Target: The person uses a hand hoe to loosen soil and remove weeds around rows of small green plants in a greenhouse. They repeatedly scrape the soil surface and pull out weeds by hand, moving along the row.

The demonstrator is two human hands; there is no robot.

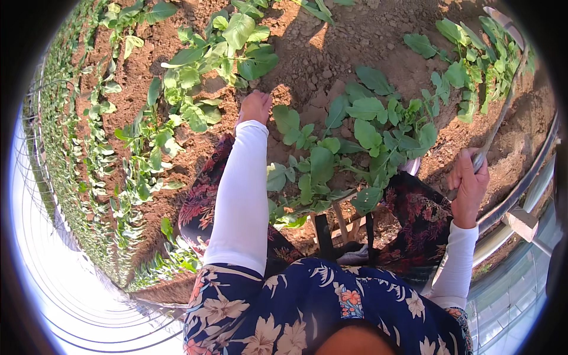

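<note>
My right hand (470,184) is closed around the handle of a long-handled tool (506,104), which looks like a hoe. The tool reaches up to the right, where its flat end lies at the rim of the view above leafy plants (472,57). My left hand (256,106) is stretched forward, low over the soil beside a row of green plants (191,88); its fingers point away from me, and whether they hold anything cannot be made out. Between my arms, broad lobed leaves (368,133) spread over the ground in front of my knees.
More crop rows (97,146) run down the left side over brown soil (310,53). A dark curved pipe or rail (510,204) borders the bed at the right, with a block (521,224) beside it. Thin wooden slats (341,222) stand between my legs.
</note>
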